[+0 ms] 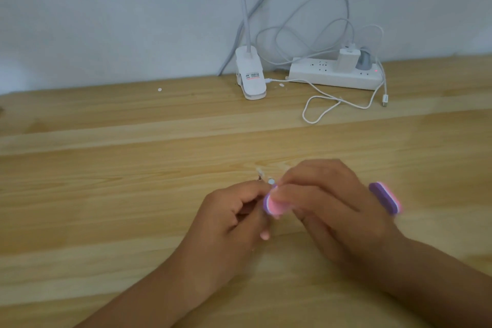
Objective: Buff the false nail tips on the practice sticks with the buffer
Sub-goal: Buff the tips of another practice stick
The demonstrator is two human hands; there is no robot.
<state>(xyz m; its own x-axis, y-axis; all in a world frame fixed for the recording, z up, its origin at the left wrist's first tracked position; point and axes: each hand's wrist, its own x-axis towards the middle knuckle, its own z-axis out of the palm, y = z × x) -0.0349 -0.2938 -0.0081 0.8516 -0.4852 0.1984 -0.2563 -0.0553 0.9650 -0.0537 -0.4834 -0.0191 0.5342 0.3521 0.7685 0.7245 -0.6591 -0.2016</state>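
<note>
My right hand (pixel 330 202) grips a pink and purple buffer (pixel 274 204), whose other end (pixel 386 198) sticks out past the back of the hand. My left hand (pixel 229 218) pinches the practice sticks (pixel 262 177); only their pale tips with small false nail tips show above my fingers. The buffer's left end lies against those tips. Both hands are just above the wooden table (pixel 133 181), near its middle. The picture is blurred around the hands.
At the back by the wall stand a white clip lamp base (pixel 250 74) and a white power strip (pixel 335 74) with a charger plugged in. A loose white cable (pixel 332 101) loops on the table in front of the strip.
</note>
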